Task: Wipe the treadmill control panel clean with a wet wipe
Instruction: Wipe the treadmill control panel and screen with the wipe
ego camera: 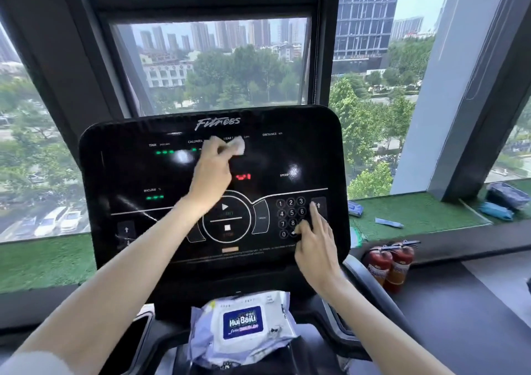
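Observation:
The black treadmill control panel (298, 156) fills the middle of the view, with green and red readouts, a round start/stop dial and a number keypad. My left hand (212, 173) presses a crumpled white wet wipe (237, 146) against the panel's upper middle, near the calories and heart-rate labels. My right hand (314, 242) rests on the lower right of the panel, fingers spread over the keypad, holding nothing.
A pack of wet wipes (244, 325) lies on the console tray below the panel. Two red fire extinguishers (390, 262) stand at the right. A green-turf window ledge (416, 213) carries a small blue pack and a tube. Large windows are behind.

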The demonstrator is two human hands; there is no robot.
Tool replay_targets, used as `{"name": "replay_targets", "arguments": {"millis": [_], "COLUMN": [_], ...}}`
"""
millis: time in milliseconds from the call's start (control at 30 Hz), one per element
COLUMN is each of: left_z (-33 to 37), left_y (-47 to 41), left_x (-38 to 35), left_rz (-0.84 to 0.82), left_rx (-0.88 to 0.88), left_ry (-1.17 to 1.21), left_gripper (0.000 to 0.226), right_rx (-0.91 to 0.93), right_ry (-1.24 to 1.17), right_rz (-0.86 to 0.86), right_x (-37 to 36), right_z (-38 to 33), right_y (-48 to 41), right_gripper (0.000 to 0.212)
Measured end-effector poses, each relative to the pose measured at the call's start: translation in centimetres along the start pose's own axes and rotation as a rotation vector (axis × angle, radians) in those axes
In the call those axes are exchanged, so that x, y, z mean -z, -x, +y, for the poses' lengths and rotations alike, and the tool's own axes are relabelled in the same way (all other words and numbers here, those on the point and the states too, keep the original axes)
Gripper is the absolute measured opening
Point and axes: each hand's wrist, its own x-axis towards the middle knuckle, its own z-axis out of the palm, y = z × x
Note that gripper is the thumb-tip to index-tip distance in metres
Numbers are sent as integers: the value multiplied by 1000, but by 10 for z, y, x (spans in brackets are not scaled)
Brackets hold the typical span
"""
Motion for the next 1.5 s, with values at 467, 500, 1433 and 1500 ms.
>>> {"name": "replay_targets", "arguments": {"millis": [467,500,1433,1500], "left_z": [-49,-56,-118,-103], "left_y": [16,12,64,81], "left_x": [31,35,75,56], "left_rz": [128,255,379,360], "left_rx": [117,221,436,392], "left_ry": [13,25,-18,-23], "left_gripper": [35,34,36,41], "right_rx": [142,136,240,244], "right_ry": [11,10,-55,-50], "right_rz": [58,53,22,3], "right_x": [-21,-22,-55,-59], "right_z": [-40,-42,-92,-93], "right_y": [4,4,15,19], "right_gripper": [23,23,26,27]}}
